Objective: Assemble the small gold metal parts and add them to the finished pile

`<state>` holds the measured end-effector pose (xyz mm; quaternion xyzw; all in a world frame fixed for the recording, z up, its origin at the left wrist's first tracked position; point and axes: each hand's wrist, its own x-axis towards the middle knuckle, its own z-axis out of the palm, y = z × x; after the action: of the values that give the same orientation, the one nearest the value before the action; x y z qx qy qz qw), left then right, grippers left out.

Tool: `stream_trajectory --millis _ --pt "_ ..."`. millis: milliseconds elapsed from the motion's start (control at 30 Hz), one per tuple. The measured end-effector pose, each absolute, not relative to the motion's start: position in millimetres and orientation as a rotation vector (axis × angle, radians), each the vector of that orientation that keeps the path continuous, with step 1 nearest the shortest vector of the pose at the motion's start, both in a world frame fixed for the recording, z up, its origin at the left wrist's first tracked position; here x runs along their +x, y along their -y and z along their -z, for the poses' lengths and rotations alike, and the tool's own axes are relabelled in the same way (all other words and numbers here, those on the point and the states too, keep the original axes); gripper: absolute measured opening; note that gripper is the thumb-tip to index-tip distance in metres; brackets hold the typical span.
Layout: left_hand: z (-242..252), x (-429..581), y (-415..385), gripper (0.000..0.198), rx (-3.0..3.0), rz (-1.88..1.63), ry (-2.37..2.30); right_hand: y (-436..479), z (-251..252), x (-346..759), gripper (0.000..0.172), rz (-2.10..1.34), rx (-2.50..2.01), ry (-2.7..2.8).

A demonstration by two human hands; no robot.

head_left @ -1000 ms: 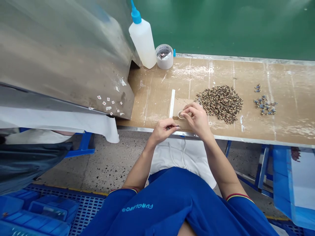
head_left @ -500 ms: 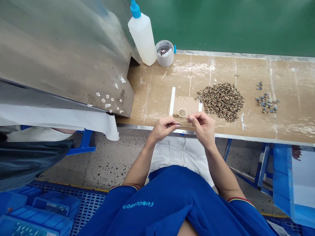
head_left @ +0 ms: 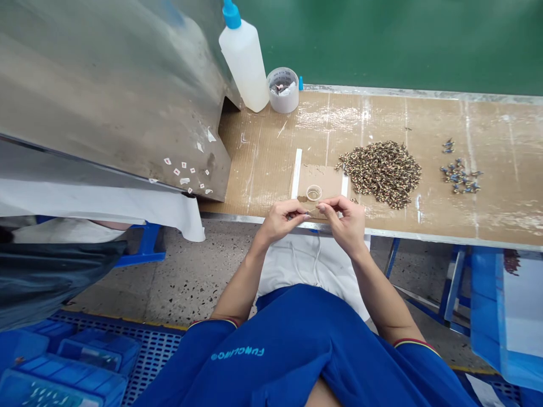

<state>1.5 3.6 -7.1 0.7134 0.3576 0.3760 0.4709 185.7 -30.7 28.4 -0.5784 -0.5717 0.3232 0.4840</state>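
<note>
Background: green wall (head_left: 382, 39) behind the table, speckled terrazzo floor (head_left: 199, 271) below it, brushed steel machine housing (head_left: 119, 96) at the table's left end, dotted with small paper scraps.

Table: long, covered in brown cardboard (head_left: 263, 164), with a metal front edge (head_left: 424, 233).

Back of table: white plastic squeeze bottle (head_left: 244, 65) with a blue nozzle, beside a small clear tub (head_left: 283, 91) holding scraps.

Right of centre: large heap of speckled small parts (head_left: 379, 174), then a smaller scatter of blue-and-grey parts (head_left: 458, 176).

Near the hands: cardboard square (head_left: 322, 181) between white strips, with a clear ring (head_left: 314, 193) lying on it.

Arms: both bent forward from blue sleeves, elbows wide, left hand (head_left: 280, 221) and right hand (head_left: 343, 223) raised just above the table's front edge.

Fingers: left fingers (head_left: 297, 213) and right fingers (head_left: 326, 208) pinched together, clamped on opposite ends of a thin pale strand (head_left: 313, 211).

Strand: between the hands, long axis nearly level, rising slightly rightward, just in front of the ring.

Change: hands closer together than half a second ago; ring free of the right fingers, unlike one second ago.
</note>
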Motion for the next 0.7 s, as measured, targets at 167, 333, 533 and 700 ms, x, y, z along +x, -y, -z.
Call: stream_trajectory --millis 167,333,533,700 --pt "7 1 -3 0.027 1.752 -0.916 -0.873 30 -30 187 0.023 -0.711 -1.417 1.516" --pt "7 1 -3 0.025 1.751 -0.92 -0.872 29 -31 188 0.025 -0.639 -1.382 1.607" --pt "6 1 -4 0.025 1.765 -0.923 -0.867 29 -31 186 0.025 -0.665 -1.348 1.592" --pt "8 0 -4 0.022 1.708 -0.927 -0.866 23 -30 196 0.028 -0.695 -1.41 1.377"
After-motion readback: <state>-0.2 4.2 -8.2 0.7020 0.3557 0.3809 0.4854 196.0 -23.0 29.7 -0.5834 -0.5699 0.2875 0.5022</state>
